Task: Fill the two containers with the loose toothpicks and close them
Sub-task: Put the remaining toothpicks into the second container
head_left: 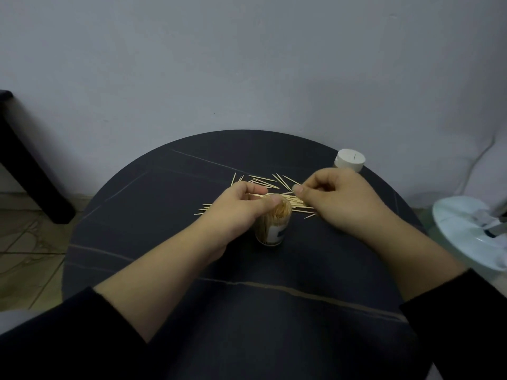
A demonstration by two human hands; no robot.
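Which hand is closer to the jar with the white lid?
Right. The right hand, pinching a toothpick, sits just in front of the white-lidded jar. The left hand is farther to the left, gripping the open container.

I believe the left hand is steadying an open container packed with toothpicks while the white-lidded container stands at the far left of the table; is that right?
Not quite: the head view shows the white-lidded container at the far right of the table, beyond the right hand pinching a toothpick. The left hand does hold the open container packed with toothpicks.
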